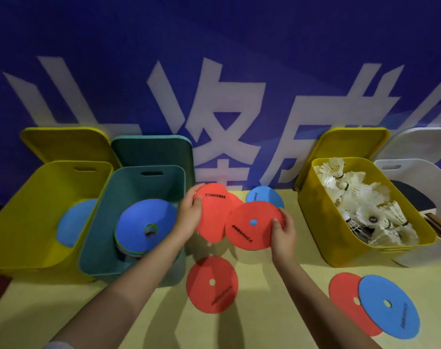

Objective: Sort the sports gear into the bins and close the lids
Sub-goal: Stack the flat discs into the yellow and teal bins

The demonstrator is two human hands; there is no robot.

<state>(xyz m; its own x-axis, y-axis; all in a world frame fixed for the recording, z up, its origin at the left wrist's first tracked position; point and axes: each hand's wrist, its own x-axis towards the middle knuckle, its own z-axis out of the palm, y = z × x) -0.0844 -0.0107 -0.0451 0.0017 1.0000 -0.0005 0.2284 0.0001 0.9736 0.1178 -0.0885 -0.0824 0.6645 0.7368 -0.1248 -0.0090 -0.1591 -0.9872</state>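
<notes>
- Left hand [189,212]: fingers curled over the left rim of a flat red-orange round disc [212,217] bearing black lettering, held up above the surface.
- Right hand [283,231]: pinches the right rim of a second red-orange flat disc with a small centre hole [252,227]; this disc overlaps the first one's right edge.
- Blue flat disc [263,195]: behind the two held discs, partly covered by them; whether it lies on the surface or is lifted cannot be told.
- Lone red-orange disc [212,284]: flat on the pale yellow surface [277,311], between the forearms.
- Red-orange disc [343,295] and blue disc with centre hole [389,306]: lying at right near the front, the blue one overlapping the red.
- Teal plastic bin [108,215]: left of the hands, lid raised behind it, holding a stack of blue-topped cone markers [145,222].
- Yellow plastic bin at far left [25,217]: lid raised, one blue disc [73,225] inside.
- Yellow plastic bin at right [320,222]: lid raised, filled with white feather shuttlecocks [360,197].
- White bin at far right [416,177]: lid raised, a dark paddle with a wooden handle [413,197] partly visible inside.
- Blue banner with large white characters [214,96]: backs the row of bins.
</notes>
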